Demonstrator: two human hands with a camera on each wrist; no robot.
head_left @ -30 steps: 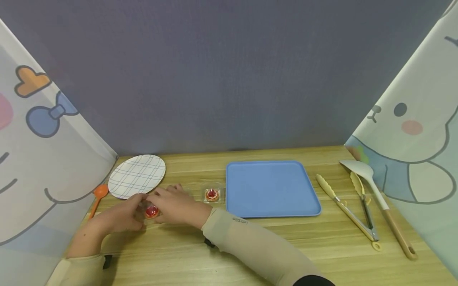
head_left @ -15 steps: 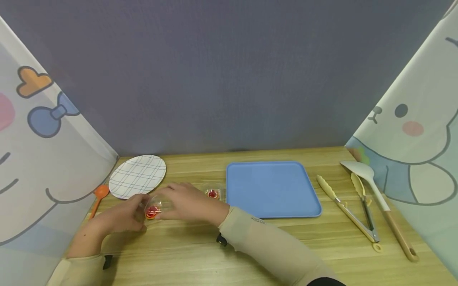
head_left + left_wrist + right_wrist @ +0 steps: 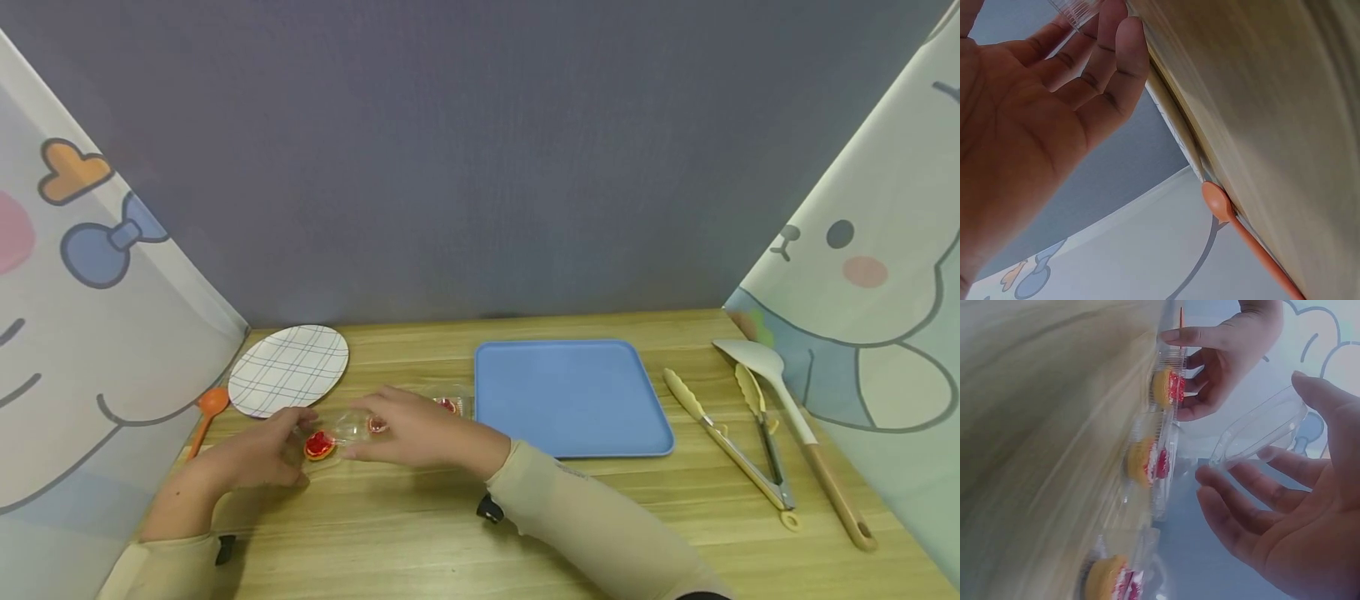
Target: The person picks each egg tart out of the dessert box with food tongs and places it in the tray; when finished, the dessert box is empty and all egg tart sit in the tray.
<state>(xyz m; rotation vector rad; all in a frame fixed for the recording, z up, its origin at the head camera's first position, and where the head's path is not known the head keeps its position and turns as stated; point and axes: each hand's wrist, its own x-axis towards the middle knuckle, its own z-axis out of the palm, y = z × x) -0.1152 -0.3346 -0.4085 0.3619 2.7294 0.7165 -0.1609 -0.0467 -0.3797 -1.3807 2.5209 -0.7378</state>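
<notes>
On the table lie a blue tray and a checked plate; near the plate, the right hand pinches a clear lid, the left hand grips a clear container — a red-topped tart inside it.

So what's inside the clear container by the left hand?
A red-topped tart sits in the container; the tart covers the floor beneath it, so that can't be seen.
</notes>
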